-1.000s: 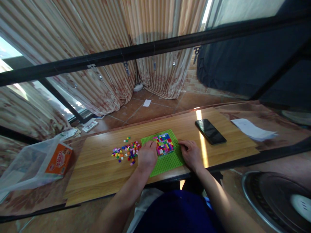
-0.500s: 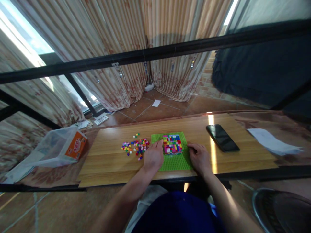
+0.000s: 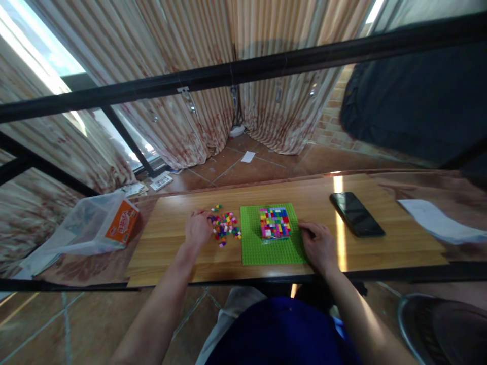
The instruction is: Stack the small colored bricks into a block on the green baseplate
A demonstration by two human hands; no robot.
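Though scattered left of green baseplate (image 3: 251,249), small bricks (image 3: 228,222): likely light, stiff, best pinched by sides; left hand (image 3: 198,229) half-curled alongside, right hand (image 3: 318,245) loosely curled at baseplate's edge, both holds unclear.

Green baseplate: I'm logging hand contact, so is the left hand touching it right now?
Apart. The head view shows the left hand off to the left of the green baseplate, with loose bricks and some tabletop between.

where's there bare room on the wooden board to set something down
The wooden board is bare between the plastic bin and the left hand, and beyond the right hand between the green baseplate and phone. It's crowded around the loose bricks.
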